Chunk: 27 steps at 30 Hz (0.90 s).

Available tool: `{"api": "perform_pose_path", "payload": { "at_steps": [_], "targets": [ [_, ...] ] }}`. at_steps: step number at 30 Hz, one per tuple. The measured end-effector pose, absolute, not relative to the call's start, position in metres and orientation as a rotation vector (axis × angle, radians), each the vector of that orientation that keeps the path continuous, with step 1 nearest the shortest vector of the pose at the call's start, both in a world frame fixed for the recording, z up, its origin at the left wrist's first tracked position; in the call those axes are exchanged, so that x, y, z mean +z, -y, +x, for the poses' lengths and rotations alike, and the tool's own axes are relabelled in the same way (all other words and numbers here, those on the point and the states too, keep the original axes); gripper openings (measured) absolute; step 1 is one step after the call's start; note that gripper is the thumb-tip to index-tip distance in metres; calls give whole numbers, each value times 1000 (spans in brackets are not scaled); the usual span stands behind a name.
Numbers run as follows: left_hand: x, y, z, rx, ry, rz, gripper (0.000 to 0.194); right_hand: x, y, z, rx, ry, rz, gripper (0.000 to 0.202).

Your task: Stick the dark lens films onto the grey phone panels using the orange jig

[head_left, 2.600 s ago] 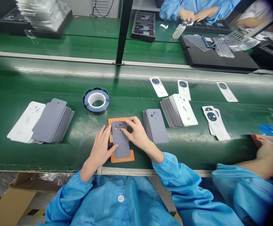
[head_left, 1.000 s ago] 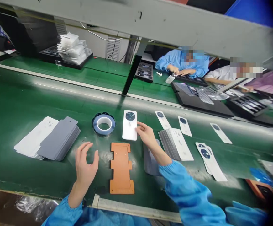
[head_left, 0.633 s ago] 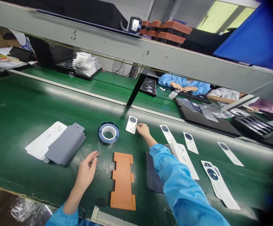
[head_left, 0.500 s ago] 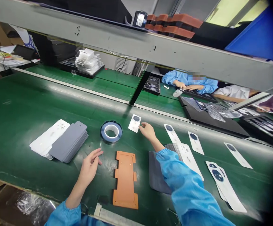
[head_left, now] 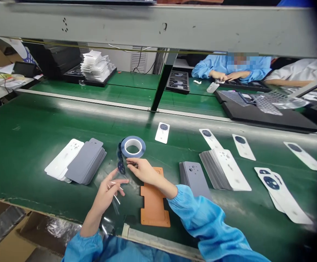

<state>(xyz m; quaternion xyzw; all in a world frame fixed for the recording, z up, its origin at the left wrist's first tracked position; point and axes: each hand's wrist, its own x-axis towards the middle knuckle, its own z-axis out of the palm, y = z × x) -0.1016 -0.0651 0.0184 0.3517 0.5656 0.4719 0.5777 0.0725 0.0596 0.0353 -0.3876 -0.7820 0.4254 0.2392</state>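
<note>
A roll of blue tape [head_left: 140, 145] with a white core lies on the green bench, and a strip with dark round stickers [head_left: 121, 167] hangs off its left side. My right hand [head_left: 144, 171] is beside the strip, fingers pinched together; what they grip is too small to tell. My left hand [head_left: 106, 193] is just below the strip, fingers spread, with thin clear film [head_left: 116, 203] at the fingers. Beneath my right wrist is an orange fixture plate [head_left: 154, 207]. Left of the roll are a white panel stack [head_left: 62, 160] and a grey panel stack [head_left: 86, 162].
Right of the plate stand more grey panels [head_left: 196, 178] and white panels [head_left: 229, 171]. Several white cards with dark circles, one a small card [head_left: 162, 134], lie beyond and to the right. A metal post [head_left: 162, 83] rises behind; a person's hands [head_left: 226, 76] work across.
My right hand has moved from the small white card back to the tape strip. A strip with dark stickers now hangs from the roll. The camera view has tilted down.
</note>
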Motion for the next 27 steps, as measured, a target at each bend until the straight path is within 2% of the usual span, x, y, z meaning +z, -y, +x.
{"api": "perform_pose_path", "payload": {
  "at_steps": [4,11,16,20,23,25,27],
  "targets": [
    [17,81,-116,1077,-1286,840,73,35,-52,65,1152,2142,-1033,32],
    [21,75,-112,1101,-1277,847,71,42,-30,55,1228,2015,-964,23],
    [32,68,-106,1111,-1411,866,48,48,-26,60,1228,1842,-951,13],
    [34,69,-119,1138,-1609,866,45,55,-19,86,1249,1680,-963,11],
    [37,75,-137,1082,-1903,951,45,58,-13,120,1461,1530,-1027,23],
    [41,79,-144,902,-2169,1079,45,57,-12,144,1565,1446,-1081,34],
    [45,80,-143,657,-2362,1232,54,52,-13,165,1608,1455,-1168,33]
  ]
}}
